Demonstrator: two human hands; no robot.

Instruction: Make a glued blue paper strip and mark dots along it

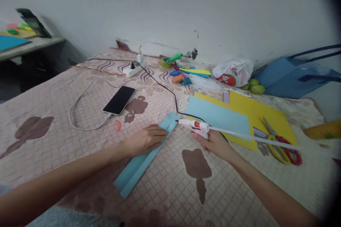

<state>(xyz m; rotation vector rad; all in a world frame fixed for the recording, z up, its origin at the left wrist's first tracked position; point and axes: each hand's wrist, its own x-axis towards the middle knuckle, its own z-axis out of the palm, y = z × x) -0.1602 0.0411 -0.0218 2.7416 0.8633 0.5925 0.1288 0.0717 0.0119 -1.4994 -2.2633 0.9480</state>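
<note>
A folded strip of light blue paper (141,166) lies slantwise on the patterned tablecloth. My left hand (146,139) rests over its middle, palm down, fingers lying flat on the paper. In my right hand (213,143) is a white glue gun (195,125), its handle gripped by the fingers. The dark nozzle points left, at the upper end of the strip; whether it touches the paper I cannot tell. A long clear glue stick (253,137) sticks out of the gun's back towards the right.
A phone (119,100) on a white cable lies left. Behind it stands a power strip (133,69), whose black cord crosses the cloth. Right are blue sheets (218,113), yellow sheets (263,113), scissors (278,145) and a blue bag (290,78). Clay packets (178,78) lie near the wall.
</note>
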